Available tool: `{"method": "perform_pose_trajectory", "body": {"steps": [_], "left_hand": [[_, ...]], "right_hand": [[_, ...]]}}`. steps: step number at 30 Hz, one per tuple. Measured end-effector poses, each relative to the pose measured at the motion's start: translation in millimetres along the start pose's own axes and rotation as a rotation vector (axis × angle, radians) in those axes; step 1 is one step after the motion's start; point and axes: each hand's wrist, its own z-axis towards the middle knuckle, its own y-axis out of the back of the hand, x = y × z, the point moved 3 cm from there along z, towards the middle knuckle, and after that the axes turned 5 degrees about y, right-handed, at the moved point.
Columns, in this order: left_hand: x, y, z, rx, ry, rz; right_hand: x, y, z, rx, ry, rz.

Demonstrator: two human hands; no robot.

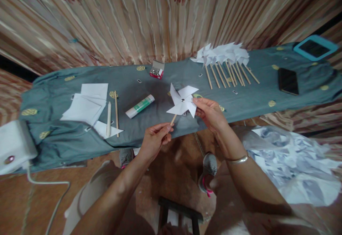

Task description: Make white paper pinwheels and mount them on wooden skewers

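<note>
A white paper pinwheel (182, 100) with a shiny pin at its centre is held up over the near edge of the cloth-covered table. My left hand (157, 137) is closed around its wooden stick (173, 119). At one blade, the thumb and fingers of my right hand (210, 111) pinch the paper. To the left of the pinwheel lies a green-and-white glue stick (140, 106). Behind it stands an open red box of pins (156, 70). Finished-looking pinwheels (224, 55) with several sticks lie in a row at the back right.
Paper sheets (88, 103), a wooden stick (117, 114) and a white pen-like rod (109, 119) lie at left. A white device (16, 146) with a cable is at the left end. At right are a phone (288, 81), a blue-framed object (315, 47) and, lower, a paper-filled bag (291, 160).
</note>
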Motion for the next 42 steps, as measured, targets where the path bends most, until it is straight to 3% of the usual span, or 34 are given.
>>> {"method": "perform_pose_trajectory", "body": {"steps": [42], "left_hand": [[-5.2,-1.6,-0.7,-0.042,-0.029,-0.007]], "right_hand": [[-10.7,-18.1,-12.1,0.027,-0.245,0.175]]}}
